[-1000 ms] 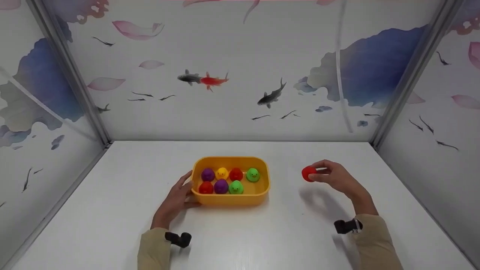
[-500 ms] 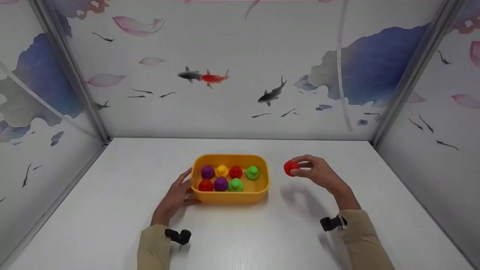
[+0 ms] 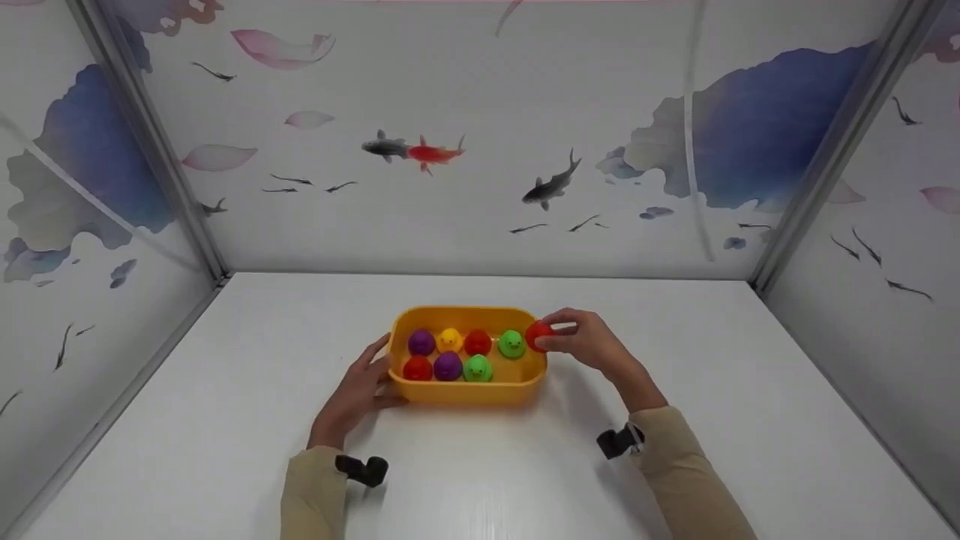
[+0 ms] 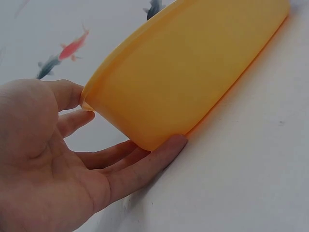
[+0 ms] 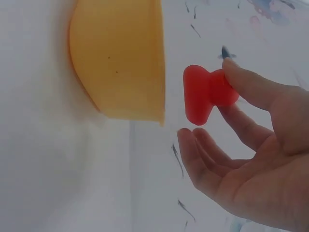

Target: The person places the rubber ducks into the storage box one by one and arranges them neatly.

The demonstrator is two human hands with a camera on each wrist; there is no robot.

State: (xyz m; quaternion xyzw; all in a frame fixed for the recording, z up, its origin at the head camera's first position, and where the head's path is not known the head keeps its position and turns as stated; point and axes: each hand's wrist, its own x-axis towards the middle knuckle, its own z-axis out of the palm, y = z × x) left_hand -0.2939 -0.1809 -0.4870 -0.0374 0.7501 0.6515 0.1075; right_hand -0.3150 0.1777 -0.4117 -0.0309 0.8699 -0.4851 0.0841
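A small red toy duck (image 3: 538, 337) is pinched between thumb and fingers of my right hand (image 3: 589, 343), at the right rim of a yellow plastic basin (image 3: 465, 393). In the right wrist view, the red duck (image 5: 198, 95) is held just above the rim level, apart from the basin (image 5: 118, 58). My left hand (image 3: 358, 390) holds the basin's left end; in the left wrist view its thumb meets the rim and its fingers lie low against the wall. Inside the basin sit several ducks, among them a green duck (image 3: 511, 344), a yellow duck (image 3: 450, 340) and a purple duck (image 3: 448, 366).
The basin stands on a white table (image 3: 465, 480). A white back wall (image 3: 465, 225) printed with fish and petals rises behind it, with similar side walls left and right. Each wrist carries a small black camera, such as the left one (image 3: 363, 470).
My right hand has moved left with the red duck, from the table's right side to the basin's right rim. The left hand keeps its place on the basin.
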